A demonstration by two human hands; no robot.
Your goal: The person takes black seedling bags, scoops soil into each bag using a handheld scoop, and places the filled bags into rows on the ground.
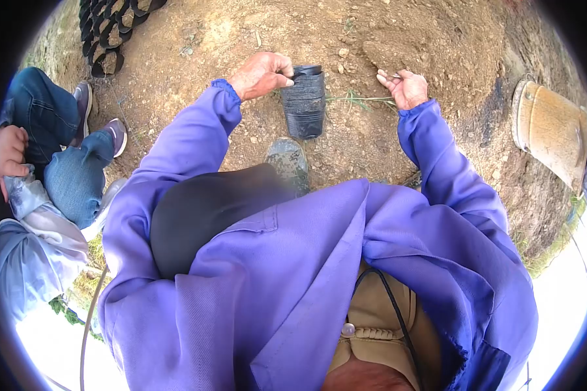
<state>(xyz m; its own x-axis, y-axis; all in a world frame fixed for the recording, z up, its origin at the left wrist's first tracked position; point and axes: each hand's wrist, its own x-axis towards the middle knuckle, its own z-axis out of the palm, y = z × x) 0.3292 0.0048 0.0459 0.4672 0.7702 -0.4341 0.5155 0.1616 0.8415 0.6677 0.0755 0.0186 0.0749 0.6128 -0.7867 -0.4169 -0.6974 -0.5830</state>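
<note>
My left hand [262, 74] is closed on the upper left edge of a stack of black plastic seedling bags [304, 107], with thumb and fingers pinching near its rim. The stack looks like many bags nested together, and it stands on the soil in front of my boot [288, 159]. To the right, my right hand [406, 89] hovers over or rests on the loose soil, apart from the stack. Its fingers are partly curled but apart, and I make out nothing held in them. A thin green weed stem [365, 100] lies between the stack and my right hand.
Black ring-like open plastic bags [107, 39] stand in rows at the upper left. On the left, a person in jeans [78, 176] sits or crouches close by. A dirty yellowish container [548, 127] lies tilted at the right. Loose soil [424, 45] is heaped ahead.
</note>
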